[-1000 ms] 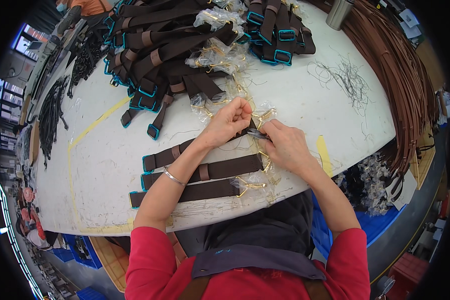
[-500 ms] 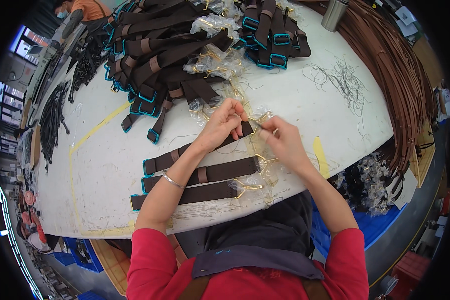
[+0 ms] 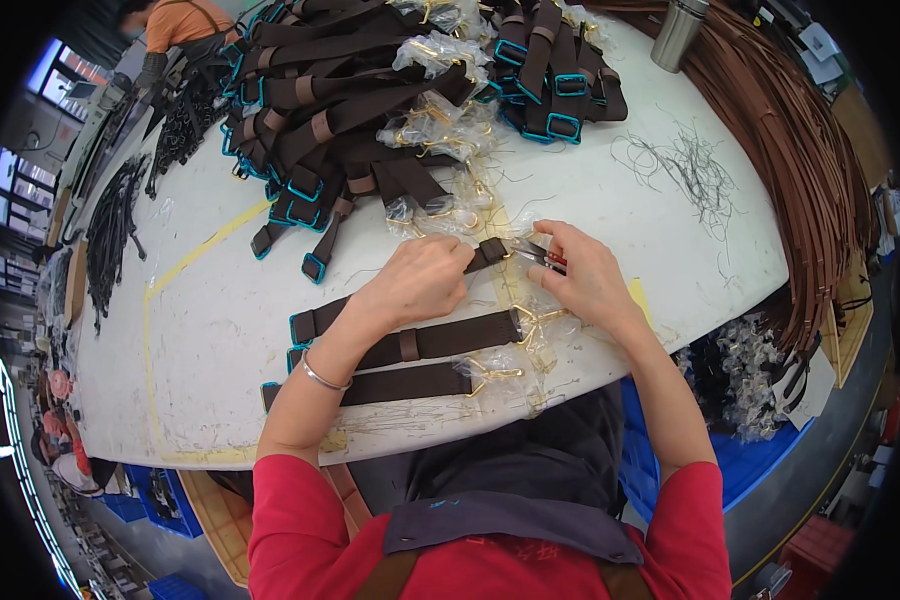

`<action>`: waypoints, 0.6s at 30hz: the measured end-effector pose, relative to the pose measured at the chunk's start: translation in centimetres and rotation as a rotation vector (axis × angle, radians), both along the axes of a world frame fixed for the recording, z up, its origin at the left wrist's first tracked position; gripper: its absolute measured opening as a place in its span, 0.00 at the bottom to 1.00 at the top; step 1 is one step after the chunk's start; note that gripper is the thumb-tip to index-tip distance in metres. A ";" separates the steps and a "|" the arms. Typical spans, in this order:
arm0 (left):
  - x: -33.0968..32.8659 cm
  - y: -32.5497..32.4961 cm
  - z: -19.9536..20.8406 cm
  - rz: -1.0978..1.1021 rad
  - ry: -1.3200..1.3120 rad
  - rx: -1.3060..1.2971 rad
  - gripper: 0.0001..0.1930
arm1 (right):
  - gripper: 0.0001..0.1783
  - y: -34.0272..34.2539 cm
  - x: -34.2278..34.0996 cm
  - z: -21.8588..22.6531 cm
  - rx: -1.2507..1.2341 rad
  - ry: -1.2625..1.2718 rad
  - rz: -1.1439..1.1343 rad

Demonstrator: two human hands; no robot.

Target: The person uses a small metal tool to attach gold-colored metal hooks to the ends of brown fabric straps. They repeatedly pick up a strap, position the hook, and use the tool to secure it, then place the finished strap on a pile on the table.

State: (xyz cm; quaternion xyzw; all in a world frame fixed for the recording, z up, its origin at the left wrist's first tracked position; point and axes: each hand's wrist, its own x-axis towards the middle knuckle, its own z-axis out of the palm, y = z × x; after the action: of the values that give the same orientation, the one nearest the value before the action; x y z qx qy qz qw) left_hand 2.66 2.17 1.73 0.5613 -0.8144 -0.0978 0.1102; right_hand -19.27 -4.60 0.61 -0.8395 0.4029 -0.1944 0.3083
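My left hand (image 3: 417,280) is closed around a dark brown webbing strap (image 3: 488,253), whose end sticks out past my fingers toward the right. My right hand (image 3: 585,272) grips small thread snips (image 3: 542,256), with the metal blades pointing at that strap end. Nearer to me two more brown straps lie side by side: the upper strap (image 3: 460,335) has a brown loop and a gold clasp (image 3: 535,322) in clear plastic, and the lower strap (image 3: 410,384) ends in another wrapped gold clasp (image 3: 494,374). Blue-edged buckles (image 3: 298,328) sit at their left ends.
A large heap of similar straps (image 3: 320,120) covers the far side of the table (image 3: 200,350). Loose threads (image 3: 685,170) lie at right, near a steel flask (image 3: 678,35) and long brown strips (image 3: 770,130). A blue bin (image 3: 760,455) stands below. A co-worker (image 3: 180,30) is at far left.
My left hand has turned over into a closed grip and moved slightly down and left. The snips in my right hand now show clearly beside the strap end.
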 end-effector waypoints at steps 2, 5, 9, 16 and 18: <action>0.6 -0.2 0.3 -0.016 0.095 0.012 0.10 | 0.23 -0.4 0.3 0.0 0.003 0.012 0.008; 1.1 -0.4 0.2 -0.031 0.187 0.022 0.10 | 0.20 -0.5 0.5 -0.3 -0.029 0.015 0.003; 0.9 -0.5 1.6 0.081 0.353 0.274 0.08 | 0.16 -1.3 0.3 -0.8 -0.160 0.046 0.020; 1.6 -0.2 -1.4 0.159 0.336 0.155 0.06 | 0.13 -1.1 1.5 0.7 -0.188 0.103 0.003; 1.5 0.0 -2.3 0.133 0.289 0.097 0.06 | 0.13 -1.3 1.9 0.3 -0.124 0.220 0.043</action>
State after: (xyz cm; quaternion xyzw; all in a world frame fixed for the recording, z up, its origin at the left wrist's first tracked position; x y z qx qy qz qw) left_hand 4.13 2.15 -0.58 0.5987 -0.7453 -0.2094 0.2053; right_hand -17.36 -5.93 0.89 -0.8816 0.4036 -0.1189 0.2139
